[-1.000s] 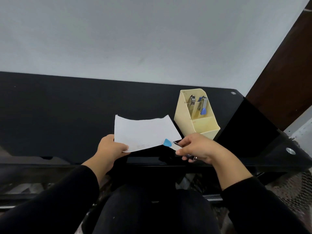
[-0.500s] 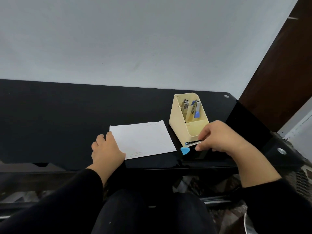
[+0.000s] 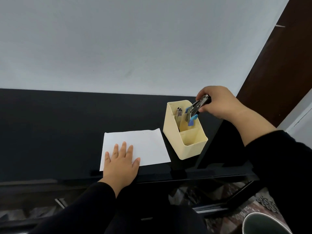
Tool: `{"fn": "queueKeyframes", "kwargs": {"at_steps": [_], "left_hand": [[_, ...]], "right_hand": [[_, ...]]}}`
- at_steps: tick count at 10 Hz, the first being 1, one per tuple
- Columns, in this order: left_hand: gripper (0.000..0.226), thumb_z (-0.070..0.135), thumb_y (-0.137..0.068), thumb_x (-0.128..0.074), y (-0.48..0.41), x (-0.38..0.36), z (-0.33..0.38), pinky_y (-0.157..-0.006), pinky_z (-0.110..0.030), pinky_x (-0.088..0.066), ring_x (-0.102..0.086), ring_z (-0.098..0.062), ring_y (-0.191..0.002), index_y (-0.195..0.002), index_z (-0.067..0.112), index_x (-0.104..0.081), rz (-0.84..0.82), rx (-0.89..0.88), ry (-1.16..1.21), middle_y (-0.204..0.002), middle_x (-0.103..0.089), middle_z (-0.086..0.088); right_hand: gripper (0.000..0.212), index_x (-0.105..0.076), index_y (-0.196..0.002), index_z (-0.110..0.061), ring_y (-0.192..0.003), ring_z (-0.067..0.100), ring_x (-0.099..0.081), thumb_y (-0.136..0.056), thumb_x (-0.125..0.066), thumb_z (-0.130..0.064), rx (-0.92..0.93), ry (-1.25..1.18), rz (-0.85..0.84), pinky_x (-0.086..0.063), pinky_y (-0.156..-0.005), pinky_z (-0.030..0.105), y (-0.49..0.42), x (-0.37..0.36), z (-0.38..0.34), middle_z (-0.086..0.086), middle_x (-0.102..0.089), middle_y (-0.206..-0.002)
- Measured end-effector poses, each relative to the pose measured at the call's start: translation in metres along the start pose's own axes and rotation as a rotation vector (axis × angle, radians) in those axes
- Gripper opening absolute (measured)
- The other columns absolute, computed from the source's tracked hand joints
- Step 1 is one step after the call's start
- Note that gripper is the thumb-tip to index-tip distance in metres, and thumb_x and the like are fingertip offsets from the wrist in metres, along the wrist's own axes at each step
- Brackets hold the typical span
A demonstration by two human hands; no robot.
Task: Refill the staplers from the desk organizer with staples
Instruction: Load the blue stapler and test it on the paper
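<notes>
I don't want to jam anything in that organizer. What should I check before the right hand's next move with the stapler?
1. Right hand grips the stapler at its black end: ok.
2. Its blue tip points into the organizer's back right compartment: ok.
3. Room there beside the blue-tipped stapler already inside: cannot tell.
4. Left hand flat on the paper, apart from the organizer: ok.
5. Held stapler loaded with staples: cannot tell.

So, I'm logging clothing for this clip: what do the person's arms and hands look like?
The left sleeve and right sleeve are long, plain and black. The left hand and right hand are bare, with no gloves, rings or watch showing.
</notes>
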State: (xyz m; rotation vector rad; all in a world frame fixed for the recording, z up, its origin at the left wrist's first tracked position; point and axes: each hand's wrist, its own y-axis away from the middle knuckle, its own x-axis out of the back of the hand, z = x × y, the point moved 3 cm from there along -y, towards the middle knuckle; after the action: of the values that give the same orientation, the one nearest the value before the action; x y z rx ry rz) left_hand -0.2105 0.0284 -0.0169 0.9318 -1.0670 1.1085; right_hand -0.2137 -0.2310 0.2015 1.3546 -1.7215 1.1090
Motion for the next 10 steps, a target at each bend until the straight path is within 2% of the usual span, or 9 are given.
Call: {"fn": "queueKeyframes", "kwargs": {"at_steps": [1,2,3,5,6,7,8,9,10], "left_hand": [[0.061,0.052,-0.092,-0.009,0.002,-0.002,0.000,-0.112,-0.046,0.007,0.015,-0.022,-0.140,-0.146,0.026,0.003,0.039,-0.014,-0.027,-0.155,0.012,0.002],[0.061,0.052,-0.092,-0.008,0.005,-0.004,0.002,-0.112,-0.045,0.008,0.016,-0.021,-0.140,-0.145,0.025,0.004,0.067,-0.012,-0.037,-0.154,0.012,0.002],[0.061,0.051,-0.092,-0.007,0.005,-0.003,0.001,-0.112,-0.045,0.008,0.017,-0.021,-0.140,-0.146,0.025,0.004,0.080,-0.009,-0.039,-0.154,0.013,0.002],[0.061,0.052,-0.092,-0.007,0.006,-0.002,0.001,-0.111,-0.044,0.011,0.018,-0.020,-0.140,-0.145,0.025,0.004,0.092,-0.014,-0.036,-0.154,0.013,0.002],[0.061,0.052,-0.091,-0.006,0.005,-0.002,0.001,-0.111,-0.044,0.011,0.018,-0.021,-0.140,-0.145,0.025,0.005,0.090,-0.016,-0.038,-0.154,0.013,0.002],[0.061,0.052,-0.091,-0.006,0.006,-0.003,0.000,-0.111,-0.044,0.011,0.018,-0.021,-0.140,-0.145,0.025,0.004,0.094,-0.015,-0.042,-0.154,0.013,0.002],[0.062,0.052,-0.091,-0.006,0.006,-0.003,0.000,-0.111,-0.045,0.011,0.018,-0.021,-0.140,-0.145,0.025,0.004,0.098,-0.015,-0.045,-0.154,0.013,0.001],[0.062,0.052,-0.091,-0.006,0.005,-0.003,0.001,-0.111,-0.045,0.010,0.018,-0.021,-0.140,-0.145,0.025,0.004,0.095,-0.019,-0.048,-0.154,0.013,0.001],[0.062,0.052,-0.091,-0.006,0.005,-0.003,0.000,-0.111,-0.045,0.010,0.017,-0.021,-0.140,-0.145,0.025,0.005,0.095,-0.020,-0.055,-0.154,0.013,0.001]], "right_hand": [[0.030,-0.062,-0.090,-0.017,-0.074,0.013,-0.053,-0.069,-0.073,0.002,0.016,0.042,-0.036,-0.039,-0.060,0.022,-0.017,-0.008,0.003,0.001,-0.059,-0.086],[0.030,-0.062,-0.091,-0.017,-0.069,0.006,-0.051,-0.069,-0.074,0.001,0.045,0.051,-0.065,-0.036,-0.056,0.015,-0.027,-0.015,0.002,-0.001,-0.057,-0.085],[0.030,-0.061,-0.088,-0.019,-0.072,0.009,-0.052,-0.069,-0.073,0.001,0.072,0.082,-0.118,-0.038,-0.057,0.016,-0.034,-0.025,-0.002,-0.003,-0.055,-0.082],[0.031,-0.060,-0.089,-0.021,-0.079,0.016,-0.053,-0.070,-0.073,0.000,0.073,0.177,-0.233,-0.043,-0.070,0.026,-0.040,-0.046,-0.001,-0.003,-0.054,-0.082],[0.034,-0.056,-0.095,-0.023,-0.088,0.020,-0.053,-0.071,-0.072,-0.006,0.069,0.228,-0.248,-0.041,-0.086,0.033,-0.042,-0.055,0.003,-0.002,-0.056,-0.089],[0.041,-0.049,-0.104,-0.023,-0.090,0.022,-0.058,-0.073,-0.071,-0.007,0.052,0.126,-0.319,-0.050,-0.083,0.038,-0.042,-0.062,0.007,0.000,-0.058,-0.099],[0.037,-0.045,-0.101,-0.029,-0.089,0.022,-0.058,-0.077,-0.071,-0.017,0.059,0.142,-0.379,-0.052,-0.071,0.034,-0.040,-0.071,0.011,-0.005,-0.054,-0.095],[0.031,-0.041,-0.085,-0.032,-0.091,0.022,-0.053,-0.079,-0.069,-0.020,0.078,0.180,-0.353,-0.045,-0.070,0.033,-0.039,-0.078,0.012,-0.004,-0.052,-0.093],[0.036,-0.036,-0.077,-0.033,-0.091,0.025,-0.052,-0.079,-0.068,-0.018,0.058,0.174,-0.321,-0.045,-0.075,0.038,-0.038,-0.081,0.011,-0.003,-0.050,-0.091]]}}
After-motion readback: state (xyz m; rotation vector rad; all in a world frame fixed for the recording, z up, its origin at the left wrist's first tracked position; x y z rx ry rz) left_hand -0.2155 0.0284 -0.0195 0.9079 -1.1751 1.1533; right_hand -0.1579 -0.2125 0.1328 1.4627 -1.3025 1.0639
